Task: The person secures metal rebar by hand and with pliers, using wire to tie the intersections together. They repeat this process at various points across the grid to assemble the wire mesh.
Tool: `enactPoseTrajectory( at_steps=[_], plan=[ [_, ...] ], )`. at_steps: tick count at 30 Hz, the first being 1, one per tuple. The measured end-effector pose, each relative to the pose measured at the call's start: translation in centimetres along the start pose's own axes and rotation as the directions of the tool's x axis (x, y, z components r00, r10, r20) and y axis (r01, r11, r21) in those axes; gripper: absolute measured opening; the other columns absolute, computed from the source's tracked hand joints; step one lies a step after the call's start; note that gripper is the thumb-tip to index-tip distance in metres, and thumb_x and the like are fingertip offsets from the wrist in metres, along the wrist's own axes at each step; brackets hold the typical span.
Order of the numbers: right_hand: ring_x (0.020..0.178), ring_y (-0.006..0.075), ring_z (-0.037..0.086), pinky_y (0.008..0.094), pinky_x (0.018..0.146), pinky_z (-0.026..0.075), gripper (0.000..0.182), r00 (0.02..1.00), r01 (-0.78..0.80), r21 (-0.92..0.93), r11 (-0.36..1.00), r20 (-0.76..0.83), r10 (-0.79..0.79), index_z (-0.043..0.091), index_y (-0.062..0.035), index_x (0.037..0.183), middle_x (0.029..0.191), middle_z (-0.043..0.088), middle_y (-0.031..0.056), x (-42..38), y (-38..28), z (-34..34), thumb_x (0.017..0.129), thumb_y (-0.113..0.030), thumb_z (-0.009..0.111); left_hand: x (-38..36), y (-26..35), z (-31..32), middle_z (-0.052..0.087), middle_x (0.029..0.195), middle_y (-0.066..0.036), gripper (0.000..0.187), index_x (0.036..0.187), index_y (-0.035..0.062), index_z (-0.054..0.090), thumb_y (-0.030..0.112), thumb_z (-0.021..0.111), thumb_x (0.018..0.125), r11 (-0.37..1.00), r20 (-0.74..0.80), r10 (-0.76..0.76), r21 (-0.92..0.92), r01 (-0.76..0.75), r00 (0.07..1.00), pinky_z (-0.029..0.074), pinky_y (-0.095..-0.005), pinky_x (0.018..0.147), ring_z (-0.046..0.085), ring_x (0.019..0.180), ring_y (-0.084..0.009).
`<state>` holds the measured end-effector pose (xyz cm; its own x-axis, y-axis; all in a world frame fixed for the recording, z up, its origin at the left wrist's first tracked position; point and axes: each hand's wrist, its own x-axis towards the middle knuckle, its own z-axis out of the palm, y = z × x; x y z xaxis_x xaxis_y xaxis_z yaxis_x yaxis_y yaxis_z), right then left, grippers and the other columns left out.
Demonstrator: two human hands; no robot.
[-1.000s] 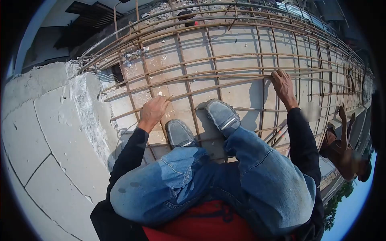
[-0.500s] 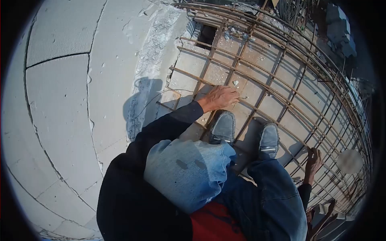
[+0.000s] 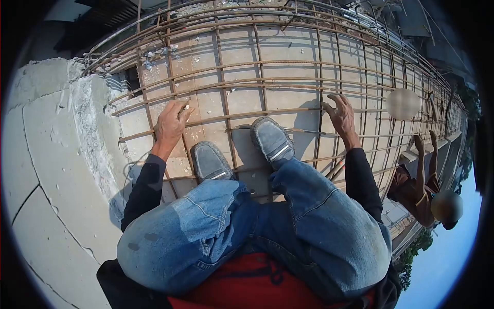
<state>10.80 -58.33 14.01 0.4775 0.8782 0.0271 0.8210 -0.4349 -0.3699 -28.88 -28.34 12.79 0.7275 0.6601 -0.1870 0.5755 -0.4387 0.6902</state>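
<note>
Rusty steel bars form a grid over pale panels. My left hand is over the left part of the grid, its curled fingers apart beside a crosswise bar; whether it touches the bar is unclear. On the other side of my shoes, my right hand has its thumb and fingers bent and spread, the tips close to a lengthwise bar. Nothing shows in either hand. My grey left shoe and right shoe are between the hands, on the grid area.
A block wall with a rough concrete edge runs along the left. Another person is at the right with arms reaching over the grid. Long bars are bundled along the far edge, near a dark opening.
The view has swung right, so the wall now lies farther left and the other person shows more fully. My hands now appear at similar height, either side of my shoes.
</note>
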Motion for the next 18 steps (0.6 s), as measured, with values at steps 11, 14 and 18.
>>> enactPoseTrajectory(
  at_steps=[11,14,18],
  plan=[
    [0.106,0.0276,0.052,0.0423,0.091,0.038,0.021,0.999,0.037,-0.079,0.996,0.030,-0.035,0.061,-0.0116,0.100,0.102,0.060,0.0079,3.4,-3.2,5.3,0.081,-0.020,0.063,3.6,-2.1,0.3,0.056,0.096,-0.015,0.026,0.110,0.0027,0.061,0.017,0.063,0.088,0.953,-0.130,0.142,0.287,-0.099,0.981,0.047,-0.0421,0.074,0.058,0.086,-0.0333],
    [0.102,0.0275,0.051,0.0417,0.088,0.037,0.015,0.995,0.094,0.006,0.996,0.024,-0.095,0.062,-0.0121,0.094,0.097,0.059,0.0076,2.7,-2.4,5.7,0.081,-0.019,0.062,4.0,-0.6,-0.7,0.056,0.100,-0.014,0.022,0.106,0.0017,0.062,0.016,0.061,0.090,0.954,-0.074,0.017,0.299,0.006,0.997,0.047,-0.0402,0.074,0.059,0.086,-0.0328],
    [0.097,0.0280,0.052,0.0410,0.086,0.038,0.014,0.995,0.103,0.044,0.994,0.000,-0.103,0.062,-0.0119,0.092,0.095,0.059,0.0076,2.6,-2.3,5.7,0.081,-0.020,0.063,3.9,-0.9,-0.9,0.056,0.103,-0.015,0.023,0.107,0.0010,0.062,0.017,0.060,0.090,0.954,-0.082,0.072,0.296,-0.045,0.994,0.047,-0.0396,0.077,0.059,0.089,-0.0337]
  ],
)
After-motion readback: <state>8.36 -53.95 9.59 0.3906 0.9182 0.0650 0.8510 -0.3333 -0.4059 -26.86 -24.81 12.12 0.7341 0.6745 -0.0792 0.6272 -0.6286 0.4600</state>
